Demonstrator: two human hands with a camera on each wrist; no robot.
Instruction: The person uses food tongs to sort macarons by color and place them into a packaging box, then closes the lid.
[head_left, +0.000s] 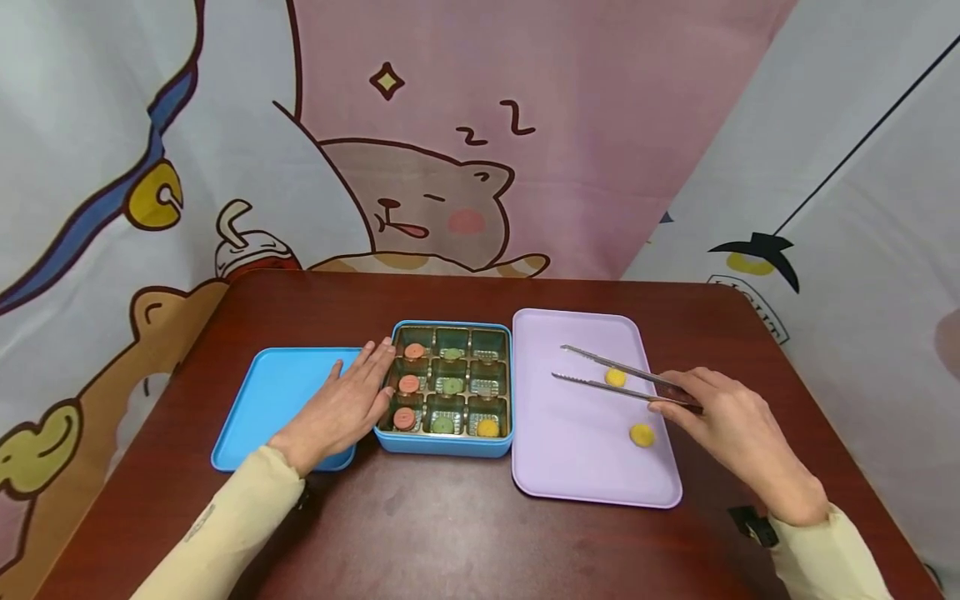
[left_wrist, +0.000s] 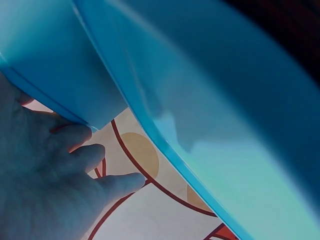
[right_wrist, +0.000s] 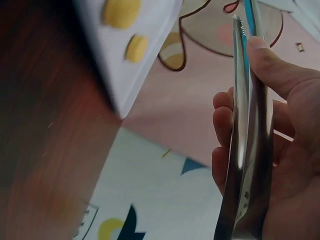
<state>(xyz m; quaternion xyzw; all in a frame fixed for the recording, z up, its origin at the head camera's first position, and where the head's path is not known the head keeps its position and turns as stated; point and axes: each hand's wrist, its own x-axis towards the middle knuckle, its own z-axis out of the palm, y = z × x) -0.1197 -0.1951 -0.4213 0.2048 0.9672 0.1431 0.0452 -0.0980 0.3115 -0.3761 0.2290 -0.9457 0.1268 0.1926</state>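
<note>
A flat blue lid (head_left: pixel 266 400) is lying near the table's (head_left: pixel 450 533) left edge, and the left hand (head_left: pixel 341 408) is resting across its right rim with fingers straight and slightly spread, the fingertips (head_left: pixel 378 354) touching the left wall of the blue box (head_left: pixel 450 446) at the table's middle. That steadying press is serving well, and it should be kept light so the box is not sliding rightward into the tray. Inside the box, pink discs (head_left: pixel 408 384) are filling the left column, green discs (head_left: pixel 451 386) the middle one, and a single yellow disc (head_left: pixel 488 427) is sitting in the near right cell, the two cells beyond it showing only empty liners. Just to the right, the lilac tray (head_left: pixel 577 475) is carrying two more yellow pieces: the farther piece (head_left: pixel 616 377) is lying between the parted arms of the metal tongs (head_left: pixel 607 375), and the nearer piece (head_left: pixel 642 434) is lying apart toward the tray's near right corner. The right hand (head_left: pixel 738 433) is pinching the tongs' back end, thumb and fingers curled around it. A good pickup, I judge, is calling for a gentle, level squeeze on the piece's sides, since the serrated tips could be marking or flipping it.
</note>
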